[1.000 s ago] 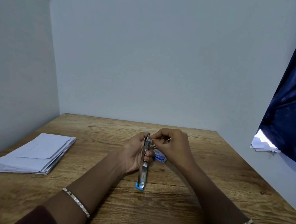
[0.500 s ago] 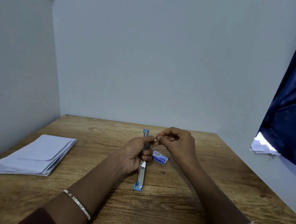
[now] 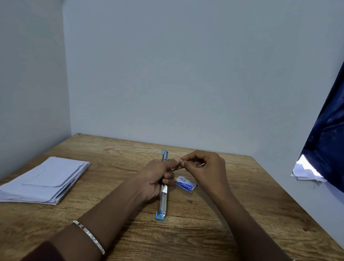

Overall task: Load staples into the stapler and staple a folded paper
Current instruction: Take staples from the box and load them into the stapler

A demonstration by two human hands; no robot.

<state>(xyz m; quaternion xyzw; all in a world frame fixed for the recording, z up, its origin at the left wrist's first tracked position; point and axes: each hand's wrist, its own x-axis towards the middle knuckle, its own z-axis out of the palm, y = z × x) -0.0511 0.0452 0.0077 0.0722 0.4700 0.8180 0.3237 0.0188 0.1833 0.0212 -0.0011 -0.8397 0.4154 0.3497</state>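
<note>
- Left hand (image 3: 155, 178) – fingers curled round the middle of the stapler (image 3: 163, 201), thumb laid along its top.
- The stapler is swung open into one long line, pointing away from the person; its near blue end rests on the table (image 3: 242, 216) and its far end sticks out past the hand.
- Right hand (image 3: 207, 171) – thumb and forefinger pinch a piece (image 3: 182, 163) beside the left thumb; it is too small to tell what it is.
- A blue box (image 3: 185, 184) lies just right of the stapler.
- A paper stack (image 3: 43, 180) lies well to the left.
</note>
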